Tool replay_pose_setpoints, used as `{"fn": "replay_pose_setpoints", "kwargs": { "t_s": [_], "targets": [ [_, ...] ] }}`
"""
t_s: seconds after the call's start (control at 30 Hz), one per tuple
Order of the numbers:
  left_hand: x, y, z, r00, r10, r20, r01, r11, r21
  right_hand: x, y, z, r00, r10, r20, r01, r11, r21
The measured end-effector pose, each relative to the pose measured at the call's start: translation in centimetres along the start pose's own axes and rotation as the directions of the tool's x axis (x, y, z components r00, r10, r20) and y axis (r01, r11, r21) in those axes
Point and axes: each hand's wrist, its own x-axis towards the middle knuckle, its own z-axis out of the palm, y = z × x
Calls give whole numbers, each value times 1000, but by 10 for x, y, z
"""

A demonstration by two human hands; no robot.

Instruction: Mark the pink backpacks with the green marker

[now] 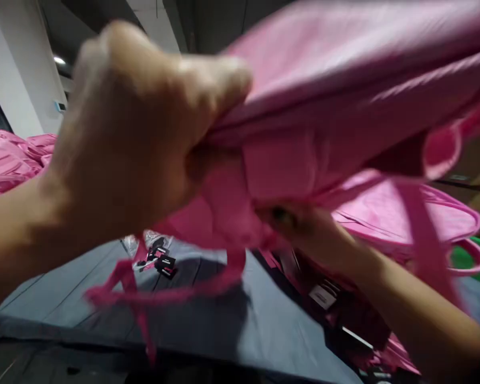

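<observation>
A pink bag (344, 90) is held up close to the camera, above the table, and is blurred by motion. My left hand (136, 122) grips its near left edge, thumb on top and fingers folded underneath. My right hand (312, 229) is under the bag, closed on its lower part; some of its fingers are hidden by the pink fabric. Pink straps (160, 296) dangle from the bag's underside over the table.
The grey covered table (208, 325) lies below. Small black tags (166, 264) and clear plastic are on it. More pink bags (408, 208) lie at right, with black tags (324, 296) beneath. A pink pile (12, 160) stands at far left, near a pale pillar (24, 64).
</observation>
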Motion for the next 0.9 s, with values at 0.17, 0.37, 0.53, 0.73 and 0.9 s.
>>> {"fn": "replay_pose_setpoints", "kwargs": {
  "t_s": [0.17,0.37,0.53,0.73,0.9],
  "targets": [
    [50,-32,109,992,-18,-123,31,994,103,96,-20,49,990,-64,-126,48,990,-131],
    [56,-87,329,972,-197,131,207,976,-73,-56,49,128,821,-53,568,203,958,-204],
    [-16,-90,436,879,-248,408,315,943,-104,-127,124,49,962,248,113,-148,823,-548],
    [-108,-97,466,838,-176,517,203,979,5,-56,152,-22,944,160,-290,-330,526,-784],
    [-143,-77,440,844,-181,504,311,932,-185,-4,183,-15,917,139,-374,-337,772,-539]
  ]
}}
